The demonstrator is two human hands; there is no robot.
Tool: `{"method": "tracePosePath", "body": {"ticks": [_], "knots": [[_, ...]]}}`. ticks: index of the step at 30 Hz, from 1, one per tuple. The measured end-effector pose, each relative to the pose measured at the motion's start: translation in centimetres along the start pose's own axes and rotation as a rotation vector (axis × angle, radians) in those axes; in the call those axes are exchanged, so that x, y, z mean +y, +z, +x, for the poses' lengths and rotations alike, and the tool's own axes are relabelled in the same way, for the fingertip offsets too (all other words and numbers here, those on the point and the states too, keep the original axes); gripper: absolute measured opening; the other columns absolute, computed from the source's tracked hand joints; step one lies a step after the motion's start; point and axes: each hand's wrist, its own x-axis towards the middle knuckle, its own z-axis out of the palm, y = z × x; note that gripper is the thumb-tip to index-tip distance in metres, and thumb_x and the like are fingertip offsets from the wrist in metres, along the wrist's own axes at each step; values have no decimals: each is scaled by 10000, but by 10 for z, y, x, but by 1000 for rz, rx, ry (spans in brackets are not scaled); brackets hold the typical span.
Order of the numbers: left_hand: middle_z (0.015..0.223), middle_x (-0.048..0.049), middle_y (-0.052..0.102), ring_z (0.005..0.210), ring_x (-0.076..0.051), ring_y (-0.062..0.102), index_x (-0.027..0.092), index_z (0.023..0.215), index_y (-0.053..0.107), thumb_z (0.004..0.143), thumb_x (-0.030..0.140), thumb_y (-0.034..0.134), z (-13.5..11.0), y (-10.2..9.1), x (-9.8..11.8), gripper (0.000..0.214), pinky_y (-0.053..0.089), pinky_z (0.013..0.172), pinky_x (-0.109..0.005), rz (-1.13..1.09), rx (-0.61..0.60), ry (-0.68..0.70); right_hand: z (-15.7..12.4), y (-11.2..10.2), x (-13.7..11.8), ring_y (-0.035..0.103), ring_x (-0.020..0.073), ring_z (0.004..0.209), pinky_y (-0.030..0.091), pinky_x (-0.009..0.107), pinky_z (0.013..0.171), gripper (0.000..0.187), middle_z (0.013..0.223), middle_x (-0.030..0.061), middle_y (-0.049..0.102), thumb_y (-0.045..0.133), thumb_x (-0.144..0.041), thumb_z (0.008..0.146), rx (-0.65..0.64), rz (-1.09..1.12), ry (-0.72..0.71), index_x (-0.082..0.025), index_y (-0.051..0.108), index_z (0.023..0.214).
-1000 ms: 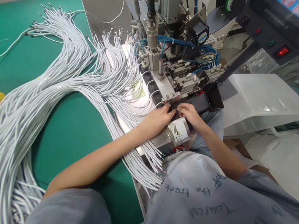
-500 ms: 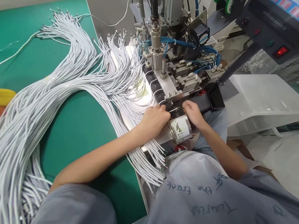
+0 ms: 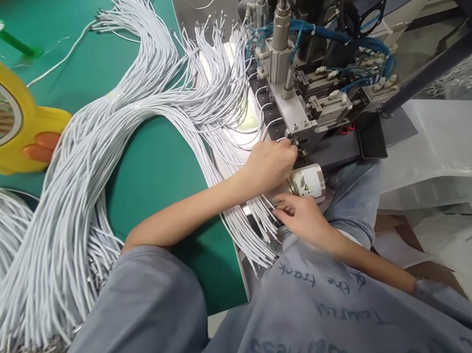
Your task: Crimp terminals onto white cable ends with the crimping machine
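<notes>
My left hand [image 3: 271, 164] is closed at the front corner of a bench machine [image 3: 290, 94], its curled fingers round a white cable that they mostly hide. Lower down, my right hand [image 3: 303, 218] pinches with thumb and forefinger at the end of a white cable from the near bunch [image 3: 246, 232]. The exact tip is too small to make out. Between the hands and the machine lies a metal cylinder [image 3: 308, 183] with a printed label. Several single cables run into black clamps [image 3: 269, 111] along the machine's left side.
Long bundles of white cables [image 3: 116, 118] sprawl over the green table [image 3: 147, 168]. A yellow fan [image 3: 33, 127] and a green-and-white spool [image 3: 13, 39] stand at left. Blue air tubes [image 3: 305, 27] cross the machine. A translucent plastic bin [image 3: 444, 140] is at right.
My right hand has left the machine's front and come left and down to the cable ends. My left hand has closed in on the machine's corner. The camera view has turned left.
</notes>
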Motion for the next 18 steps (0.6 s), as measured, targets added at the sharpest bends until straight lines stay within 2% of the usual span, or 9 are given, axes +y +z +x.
{"method": "tracePosePath", "body": {"ticks": [3,5,6,7,10,13,18], "knots": [[786,-79,617,677,-145,588,109,879,635,917,195,362,-4,1,6,289,423,566,-262,-278,107,224,4,-25,-1,600,165,533,450,277,565,78,609,22,660,541,-193,754,112,-173,-49,-205,613,726],[886,-87,632,790,-139,599,113,1022,609,947,234,330,-5,4,7,313,471,689,-252,-459,180,312,11,-45,0,553,148,488,422,266,521,60,555,9,609,565,-214,741,212,-183,-44,-203,569,681],[937,-97,633,841,-143,599,110,1082,585,950,243,332,-4,7,6,315,480,735,-257,-513,211,310,16,-55,0,542,139,488,419,258,516,29,559,-1,598,573,-226,741,258,-139,-40,-201,565,726],[970,-109,630,872,-150,597,104,1118,565,948,246,342,-3,10,4,315,486,756,-267,-539,242,286,23,-64,1,545,130,505,428,249,525,74,590,-9,602,574,-231,745,287,-65,-47,-201,564,812],[934,-113,625,820,-151,601,102,1114,569,932,223,380,3,19,-7,289,495,688,-269,-548,303,211,43,-79,1,588,127,615,477,244,599,222,680,-11,614,585,-234,742,389,197,-103,-203,520,951],[834,-77,604,711,-117,579,120,1003,624,908,167,405,8,26,-17,244,476,612,-230,-565,349,208,58,-81,-1,602,132,670,500,260,644,193,729,5,617,606,-273,734,466,363,-150,-205,533,899],[771,-50,586,669,-94,556,127,920,647,892,165,445,10,26,-22,207,464,590,-201,-599,432,227,65,-75,-2,543,111,555,482,263,568,144,648,-9,590,635,-320,717,392,478,-157,-195,586,770]]}}
